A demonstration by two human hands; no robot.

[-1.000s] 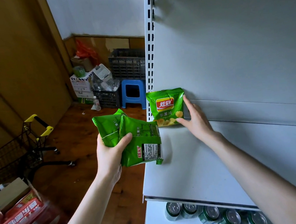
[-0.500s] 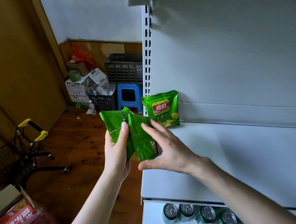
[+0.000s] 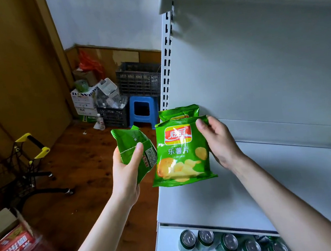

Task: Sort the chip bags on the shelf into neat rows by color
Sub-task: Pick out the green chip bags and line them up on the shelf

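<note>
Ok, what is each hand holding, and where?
The right hand pinches the front-facing green chip bag by its top right corner; the left hand grips a second green bag by its lower half.

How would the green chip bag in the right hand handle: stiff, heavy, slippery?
Probably light: the right hand holds the chip bag up by its top corner. Likely puffy but crushable; it bulges with air. Its glossy film shines, so it may slip.

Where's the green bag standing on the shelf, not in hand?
Head view: the shelved bag stands at the shelf's back-left corner, mostly hidden behind the front-facing bag in the right hand.
</note>
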